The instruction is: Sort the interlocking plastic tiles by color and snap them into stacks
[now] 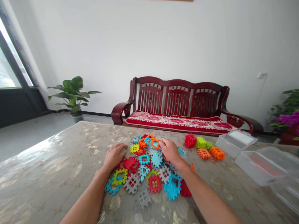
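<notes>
A loose pile of interlocking plastic building pieces with notched edges lies on the table before me, in red, blue, grey, orange and yellow-green. My left hand (115,154) rests on the tabletop along the pile's left side, fingers stretched out and holding nothing. At the far side of the heap, my right hand (170,151) has its fingertips closed on the edge of an orange building piece (154,144). Nearer me lie a grey window piece (143,198), a red window piece (154,183) and a yellow-green frame piece (120,176).
Right of the pile sit a red stack (190,141), a yellow-green stack (201,142) and an orange stack (217,153). Clear plastic boxes (259,168) stand at the table's right. Beyond the patterned tablecloth (70,155) is a wooden bench (177,96).
</notes>
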Demonstrator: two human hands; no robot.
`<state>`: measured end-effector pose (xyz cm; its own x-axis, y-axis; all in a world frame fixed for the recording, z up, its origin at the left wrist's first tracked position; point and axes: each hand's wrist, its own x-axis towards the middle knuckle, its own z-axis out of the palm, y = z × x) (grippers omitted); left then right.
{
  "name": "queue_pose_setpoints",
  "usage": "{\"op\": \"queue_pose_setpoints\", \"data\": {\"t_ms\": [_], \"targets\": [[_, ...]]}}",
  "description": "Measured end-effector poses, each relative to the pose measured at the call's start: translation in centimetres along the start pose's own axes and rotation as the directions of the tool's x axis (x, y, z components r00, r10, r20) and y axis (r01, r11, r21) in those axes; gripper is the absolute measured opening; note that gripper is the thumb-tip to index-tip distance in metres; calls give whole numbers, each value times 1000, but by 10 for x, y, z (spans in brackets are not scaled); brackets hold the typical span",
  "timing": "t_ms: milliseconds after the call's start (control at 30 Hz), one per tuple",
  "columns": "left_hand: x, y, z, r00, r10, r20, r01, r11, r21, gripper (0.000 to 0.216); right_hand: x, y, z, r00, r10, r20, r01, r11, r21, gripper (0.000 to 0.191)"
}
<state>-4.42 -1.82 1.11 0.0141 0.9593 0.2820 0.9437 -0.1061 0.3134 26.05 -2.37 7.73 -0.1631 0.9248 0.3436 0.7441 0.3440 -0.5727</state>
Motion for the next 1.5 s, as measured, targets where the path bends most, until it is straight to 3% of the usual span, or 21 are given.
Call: {"op": "queue_pose_setpoints", "data": {"t_ms": [67,133,267,367,467,600,767,933,1167,1333,1500], "targets": [[0,1,-1,1000,-1,7,1,1000,15,39,-1,24,-18,998,60,8,-61,986,157,37],[0,1,-1,1000,1,11,-2,999,32,40,-7,51,-37,993,111,39,-116,973,201,41],[1,-1,1,1000,9,0,-9,999,47,39,-26,98,-62,995,96,40,-99,992,81,37],[2,-3,2,1000,14,-3,-14,999,45,39,-37,117,-62,997,71,-27,-70,997,11,35],[2,-4,2,1000,20,-2,-20,999,43,40,-44,123,-54,995,86,-53,-85,996,29,38],[3,-5,2,1000,30,-3,-30,998,47,41,-51,121,-53,992,122,36,-123,992,21,59],[4,-7,4,999,33,-17,-32,999,39,41,-60,106,-62,991,114,74,-102,984,-146,81],[5,-9,5,999,39,-12,-39,999,36,43,-64,88,-60,991,131,19,-121,952,-280,75],[9,-15,8,999,51,-18,-51,998,26,45,-62,87,-55,991,113,-67,-127,946,-296,56],[10,-18,10,998,65,-7,-65,997,35,46,-52,113,-87,959,161,-234,-214,951,-223,51],[10,-21,12,996,85,-9,-84,996,35,48,-58,163,-140,849,267,-457,-432,848,-308,47]]}}
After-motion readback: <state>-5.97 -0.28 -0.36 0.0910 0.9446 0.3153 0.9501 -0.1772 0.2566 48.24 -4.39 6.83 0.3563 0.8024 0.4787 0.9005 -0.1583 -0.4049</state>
